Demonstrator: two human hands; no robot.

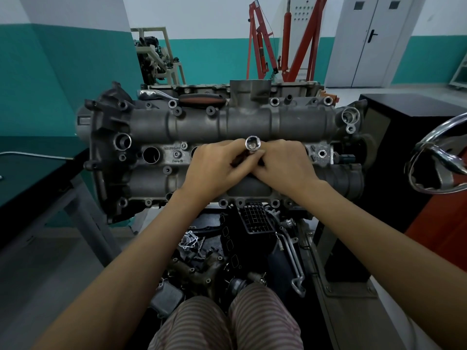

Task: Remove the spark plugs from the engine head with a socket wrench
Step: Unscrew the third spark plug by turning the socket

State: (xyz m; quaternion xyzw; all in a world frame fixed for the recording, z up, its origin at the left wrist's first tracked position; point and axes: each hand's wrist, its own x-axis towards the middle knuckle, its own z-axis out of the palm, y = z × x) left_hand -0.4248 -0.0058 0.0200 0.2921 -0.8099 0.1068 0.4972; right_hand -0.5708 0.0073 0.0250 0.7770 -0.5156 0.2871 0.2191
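Observation:
The grey engine head (217, 122) lies across the middle of the view, with a row of round spark plug wells; the leftmost well (151, 155) is in plain sight. Above the middle of that row both hands meet around a shiny silver socket (252, 144) whose open end faces up at me. My left hand (219, 165) and my right hand (285, 165) each curl their fingers round the socket's lower part. What sits under the socket is hidden by my fingers. A ratchet wrench with a red and black handle (199, 99) lies on the far side of the head.
A dark green bench (30, 183) with a thin metal rod (35, 155) stands at the left. A chrome steering wheel (437, 157) and a black cabinet (404, 114) are at the right. Loose engine parts (227, 248) lie below the head. A red engine hoist (285, 39) stands behind.

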